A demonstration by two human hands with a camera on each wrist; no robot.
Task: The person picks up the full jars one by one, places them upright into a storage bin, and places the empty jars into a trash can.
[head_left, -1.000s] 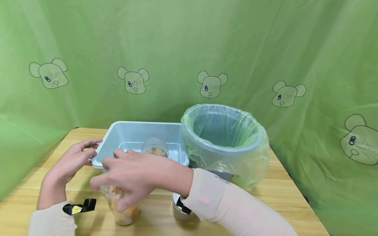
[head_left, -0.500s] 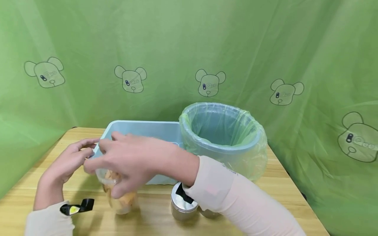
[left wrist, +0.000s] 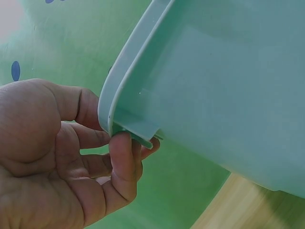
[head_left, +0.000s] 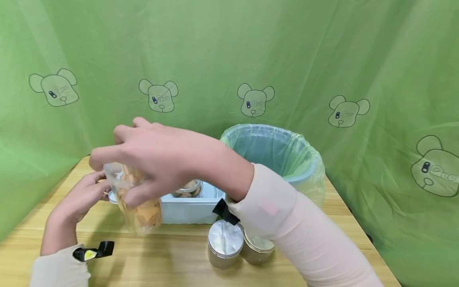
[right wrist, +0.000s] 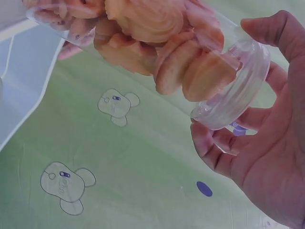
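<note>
1. We see the right hand (head_left: 161, 155) gripping a tall clear jar (head_left: 145, 213) from above, its thumb and fingers spread round the neck.
2. That jar is packed with orange-brown, ridged biscuits (right wrist: 143, 19), and the head view has it in front of the left part of a pale blue tub (head_left: 191, 211); we cannot tell for sure whether its base clears the table (head_left: 172, 263).
3. Our left hand (head_left: 77, 195) holds the tub at its left corner, and the left wrist view shows fingers curled around the small tab under the rim.
4. Inside the tub we find a smaller clear jar (head_left: 188, 190) of brownish pieces, partly hidden by the right hand.
5. Just beside the tub, on our right, stands a round blue bin (head_left: 308, 171) lined with a thin green bag.
6. Nearer to us, two silver-topped jars (head_left: 225, 241) stand upright side by side on the table, close to the right sleeve (head_left: 287, 215).
</note>
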